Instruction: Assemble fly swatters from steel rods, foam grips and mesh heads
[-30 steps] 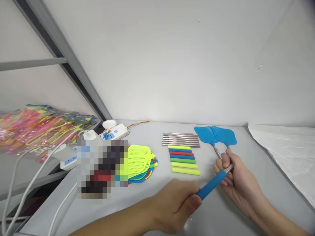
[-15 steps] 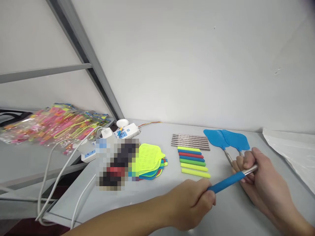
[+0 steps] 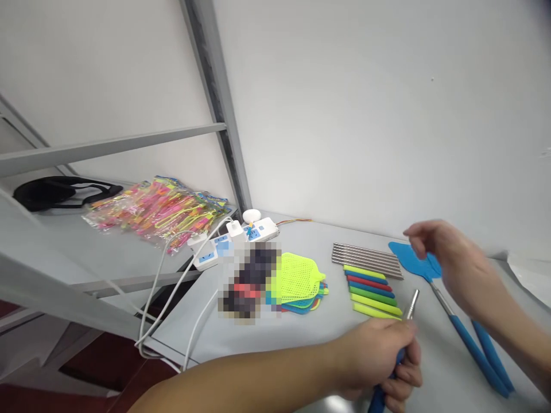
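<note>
My left hand (image 3: 379, 353) is wrapped round a blue handle (image 3: 377, 398) with a metal rod (image 3: 412, 303) sticking up out of its top. My right hand (image 3: 458, 269) is in the air with fingers loosely bent and nothing in them, partly covering the blue swatter heads. Beneath it lie two blue fly swatters (image 3: 411, 263), their long blue handles (image 3: 476, 350) pointing toward me. To the left, a row of handle tubes (image 3: 371, 289) in yellow, blue, red and green lies below several metal rods (image 3: 365, 260). Farther left is a stack of mesh swatter heads (image 3: 300, 277), yellow on top.
White power strips (image 3: 262, 230) with plugs and cables stand at the table's left, beside a pixelated dark object (image 3: 253, 278). A pile of bagged colourful items (image 3: 167, 212) and a black strap-like item (image 3: 55, 192) lie on the shelf beyond a metal frame. A white sheet (image 3: 531, 281) is at far right.
My right hand has let go of the metal rod and lifted away, opening. My left hand has turned the blue handle upright and lower. The view has swung left.
</note>
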Available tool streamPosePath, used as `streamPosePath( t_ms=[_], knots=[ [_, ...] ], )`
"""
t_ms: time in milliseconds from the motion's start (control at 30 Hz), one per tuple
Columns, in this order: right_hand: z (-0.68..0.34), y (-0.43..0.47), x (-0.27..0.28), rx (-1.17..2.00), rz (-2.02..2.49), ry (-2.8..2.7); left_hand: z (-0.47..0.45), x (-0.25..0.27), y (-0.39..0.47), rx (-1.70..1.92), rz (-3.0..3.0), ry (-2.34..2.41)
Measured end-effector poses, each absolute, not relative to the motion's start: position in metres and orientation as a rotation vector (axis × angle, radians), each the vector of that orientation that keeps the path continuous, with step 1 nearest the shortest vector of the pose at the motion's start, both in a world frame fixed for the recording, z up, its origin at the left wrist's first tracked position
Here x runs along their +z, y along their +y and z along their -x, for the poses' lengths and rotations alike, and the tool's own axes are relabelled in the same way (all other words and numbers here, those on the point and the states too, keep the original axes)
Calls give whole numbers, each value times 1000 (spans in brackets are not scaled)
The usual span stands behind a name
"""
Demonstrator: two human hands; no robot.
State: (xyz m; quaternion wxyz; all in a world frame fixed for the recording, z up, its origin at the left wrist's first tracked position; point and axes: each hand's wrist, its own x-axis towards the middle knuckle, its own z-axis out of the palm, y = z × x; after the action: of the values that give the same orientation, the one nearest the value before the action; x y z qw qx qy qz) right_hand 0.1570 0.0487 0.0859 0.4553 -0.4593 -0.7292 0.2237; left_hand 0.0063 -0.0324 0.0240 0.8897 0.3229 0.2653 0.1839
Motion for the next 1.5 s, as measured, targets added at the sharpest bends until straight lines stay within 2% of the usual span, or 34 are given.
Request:
streamPosePath(
  t_ms=[67, 200, 333, 467, 633, 833, 933, 1000, 1100, 1200, 1333, 1500],
  knots=[
    [-131, 58, 96, 381, 1161, -2102, -6, 20, -29, 294, -623, 548],
    [-65, 56, 73, 81, 776, -2832, -9, 5, -19, 149, -649, 618],
    [-32, 55, 38, -71, 457, -3054, -14, -9, -7, -40, -707, 571],
    [-36, 50, 34, -34, 317, -3043, -17, -14, -1, -131, -791, 484],
    [-53, 36, 54, -108, 233, -2921, -14, -12, 0, -125, -785, 439],
    [-113, 31, 87, -341, 671, -2431, -4, -3, -4, 36, -786, 447],
    [-158, 28, 96, -161, 1146, -1853, 1, 2, -6, 84, -777, 437],
    [-186, 29, 92, 228, 1274, -1418, 3, 4, -7, 94, -784, 452],
    [-215, 36, 72, 1041, 1170, -913, 4, 6, -7, 110, -791, 449],
    [-222, 37, 47, 1446, 1074, -568, 3, 7, -8, 154, -821, 486],
    [-208, 17, 29, 1603, 1044, -550, 3, 8, -9, 172, -826, 494],
    [-194, -6, 20, 1468, 1188, -869, 2, 11, -13, 220, -798, 519]
  ],
)
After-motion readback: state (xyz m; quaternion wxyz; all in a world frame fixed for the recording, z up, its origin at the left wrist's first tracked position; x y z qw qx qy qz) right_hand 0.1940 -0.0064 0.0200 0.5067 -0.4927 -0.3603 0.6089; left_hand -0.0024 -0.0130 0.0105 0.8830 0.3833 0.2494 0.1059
